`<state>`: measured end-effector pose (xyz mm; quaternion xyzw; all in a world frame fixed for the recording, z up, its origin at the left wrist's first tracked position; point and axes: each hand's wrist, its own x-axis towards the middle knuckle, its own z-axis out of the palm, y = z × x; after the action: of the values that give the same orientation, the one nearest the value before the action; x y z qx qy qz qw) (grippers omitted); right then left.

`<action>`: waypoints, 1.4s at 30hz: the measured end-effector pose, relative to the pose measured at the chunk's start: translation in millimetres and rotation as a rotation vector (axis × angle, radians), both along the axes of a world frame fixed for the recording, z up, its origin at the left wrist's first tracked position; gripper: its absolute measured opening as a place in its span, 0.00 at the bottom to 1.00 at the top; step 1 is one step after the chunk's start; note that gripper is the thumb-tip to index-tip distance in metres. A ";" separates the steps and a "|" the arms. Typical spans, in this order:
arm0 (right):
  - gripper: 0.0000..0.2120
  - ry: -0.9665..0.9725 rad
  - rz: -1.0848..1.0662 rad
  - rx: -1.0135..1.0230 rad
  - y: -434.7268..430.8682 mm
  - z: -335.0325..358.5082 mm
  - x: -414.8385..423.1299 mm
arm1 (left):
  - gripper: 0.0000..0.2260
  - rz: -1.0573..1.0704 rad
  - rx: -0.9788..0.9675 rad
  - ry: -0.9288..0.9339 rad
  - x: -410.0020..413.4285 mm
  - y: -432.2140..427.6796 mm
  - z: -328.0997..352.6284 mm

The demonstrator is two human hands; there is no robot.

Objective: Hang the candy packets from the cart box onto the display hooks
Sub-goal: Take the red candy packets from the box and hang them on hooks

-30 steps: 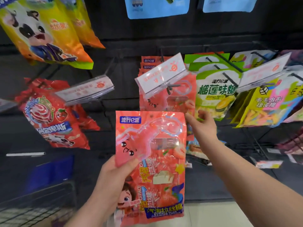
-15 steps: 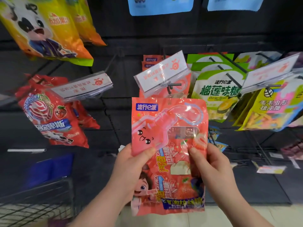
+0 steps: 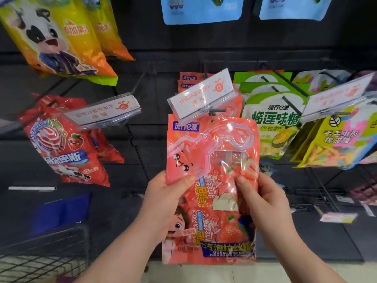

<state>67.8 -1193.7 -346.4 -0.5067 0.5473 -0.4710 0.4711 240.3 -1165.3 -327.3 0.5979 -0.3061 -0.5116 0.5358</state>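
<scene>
While the pink candy packet (image 3: 212,180) is pinched at both sides by the left hand (image 3: 163,203) and right hand (image 3: 263,203), its top is held just under the hook (image 3: 217,110) and price tag (image 3: 202,92), apparently not yet threaded. Matching packets (image 3: 188,78) are already hung behind on the dark display wall (image 3: 142,37); a wire cart (image 3: 40,258) is seen lower left.

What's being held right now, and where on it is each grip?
One pink candy packet, in both hands: left hand pinches its left edge, right hand its right edge, both about mid-height.
</scene>
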 end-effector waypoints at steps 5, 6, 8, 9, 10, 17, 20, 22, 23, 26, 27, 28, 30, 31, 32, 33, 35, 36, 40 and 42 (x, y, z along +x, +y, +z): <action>0.05 0.025 0.008 -0.031 -3.8 2.0 -1.2 | 0.03 0.009 -0.013 -0.005 -0.5 -2.8 1.9; 0.04 0.015 0.015 -0.031 -4.6 2.7 -1.2 | 0.03 0.012 -0.016 0.000 -0.6 -3.4 2.0; 0.04 0.005 0.028 -0.025 -5.6 4.2 -1.5 | 0.03 0.009 -0.023 0.007 -0.7 -4.0 2.2; 0.04 0.007 0.033 -0.026 -5.5 4.8 -1.7 | 0.03 0.006 -0.025 0.010 -0.8 -4.0 2.4; 0.05 0.013 0.035 -0.028 -5.4 4.7 -2.1 | 0.03 0.005 -0.026 0.011 -0.9 -3.9 2.1; 0.05 0.030 0.042 -0.020 -6.1 4.6 -3.5 | 0.06 0.004 0.023 0.003 -0.3 -5.1 -0.2; 0.07 0.036 0.044 -0.021 -15.3 3.7 -2.7 | 0.06 -0.007 0.031 -0.008 0.9 -13.5 -1.4; 0.09 0.042 0.046 -0.017 -25.1 0.8 -1.7 | 0.05 -0.018 0.046 0.006 1.4 -22.6 -2.9; 0.09 0.053 0.047 -0.013 -30.3 -0.7 -1.2 | 0.05 -0.014 0.051 0.010 2.3 -27.7 -4.8; 0.10 0.095 0.048 0.002 -48.3 -4.6 1.5 | 0.07 0.012 0.059 -0.027 6.1 -46.5 -14.6; 0.10 0.113 0.047 0.008 -54.7 -4.9 2.6 | 0.07 0.015 0.060 -0.046 7.4 -53.0 -17.1; 0.10 0.136 0.043 0.011 -61.4 -4.7 4.0 | 0.08 0.015 0.057 -0.064 8.6 -60.0 -19.3; 0.10 0.199 0.035 0.018 -75.7 -3.3 6.1 | 0.07 0.021 0.056 -0.104 10.3 -74.5 -20.8; 0.10 0.234 0.034 0.022 -83.3 -3.3 7.1 | 0.08 0.026 0.070 -0.135 11.0 -81.4 -20.2; 0.11 0.271 0.040 0.025 -91.1 -3.8 8.4 | 0.11 0.033 0.092 -0.170 11.7 -88.2 -19.9; 0.13 0.305 0.050 0.030 -98.7 -4.4 9.7 | 0.14 0.037 0.114 -0.202 12.7 -94.3 -19.5; 0.15 0.378 0.072 0.042 -112.2 -6.9 12.1 | 0.15 0.051 0.125 -0.250 16.1 -105.5 -23.3; 0.16 0.413 0.080 0.046 -117.7 -8.4 12.9 | 0.14 0.056 0.116 -0.276 17.7 -110.2 -25.9; 0.14 0.446 0.106 0.057 -129.6 -11.0 13.7 | 0.12 0.030 0.068 -0.355 19.6 -120.4 -29.9; 0.15 0.460 0.120 0.055 -130.4 -9.4 14.4 | 0.10 0.029 0.055 -0.376 19.6 -122.3 -29.2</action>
<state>82.2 -1324.1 -355.8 -0.6193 0.6217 -0.2991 0.3748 259.9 -1287.6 -356.5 0.7017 -0.3779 -0.3912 0.4601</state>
